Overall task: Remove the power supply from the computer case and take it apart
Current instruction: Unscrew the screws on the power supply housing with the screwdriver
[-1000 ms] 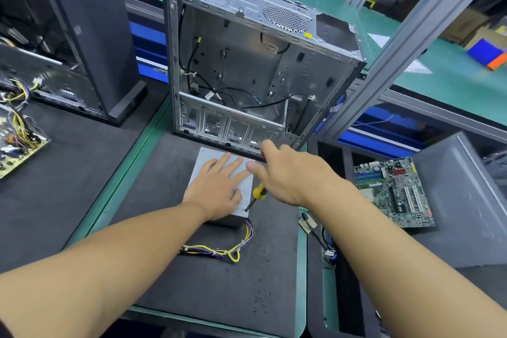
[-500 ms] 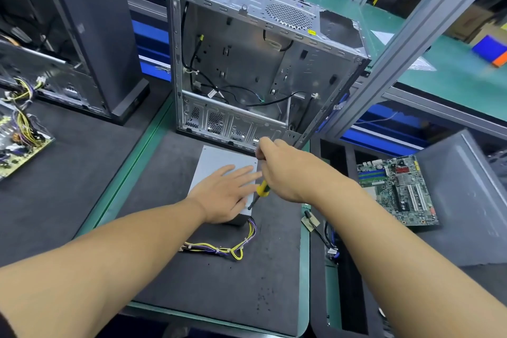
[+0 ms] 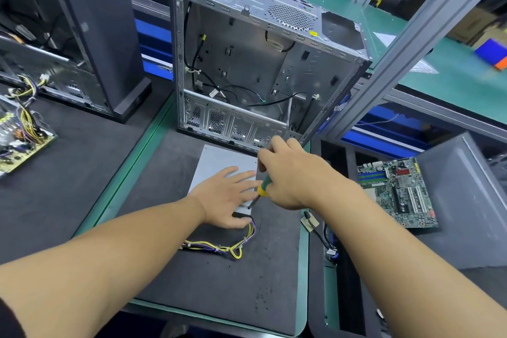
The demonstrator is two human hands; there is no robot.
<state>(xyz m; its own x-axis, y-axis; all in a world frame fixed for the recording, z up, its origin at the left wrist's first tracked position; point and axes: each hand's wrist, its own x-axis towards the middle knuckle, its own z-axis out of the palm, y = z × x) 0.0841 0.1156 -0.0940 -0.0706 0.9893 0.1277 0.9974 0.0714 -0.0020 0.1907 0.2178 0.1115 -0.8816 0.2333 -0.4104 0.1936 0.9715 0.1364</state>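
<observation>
Finds the power supply (image 3: 219, 162) out of the computer case (image 3: 247, 63), lying flat on the tabletop (image 3: 219, 296) just in front of the case, with a yellow and purple cable bundle (image 3: 230, 248) trailing on the side away from the case. Judges removal done and the taking-apart in hand, at the stage of undoing a cover screw.

Notes the left hand (image 3: 225, 197) spread wide and flat on the lid, fingers straight, pressing down to steady the box. Notes the right hand (image 3: 290, 175) curled round a green-and-yellow screwdriver (image 3: 262, 189), shaft angled downward, tip at the lid edge farthest from the case. Cannot confirm the tip seated in a screw head: too blurred.

Calls next for square seating of the tip, firm downward pressure and turning, left hand bracing against rotation. Flags slip risk toward the left fingers (image 3: 244, 175) close beside the shaft.
</observation>
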